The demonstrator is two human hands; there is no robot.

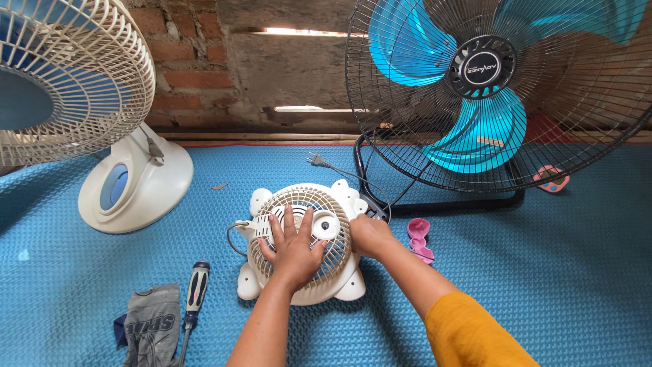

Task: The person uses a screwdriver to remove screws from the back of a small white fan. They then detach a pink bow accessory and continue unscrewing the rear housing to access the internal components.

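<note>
Left hand [293, 246] is pressing flat, fingers spread, on small white fan [303, 241] lying mid-mat [543, 285]; right hand [369, 234] is gripping its edge. Screwdriver [195, 293], grey rag [153, 325] sitting left; black fan [499, 88] crowding behind.

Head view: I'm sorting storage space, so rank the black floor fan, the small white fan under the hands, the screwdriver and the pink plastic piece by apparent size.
1. black floor fan, partly cut off
2. small white fan
3. screwdriver, nearer the camera, so perhaps flattered
4. pink plastic piece
</note>
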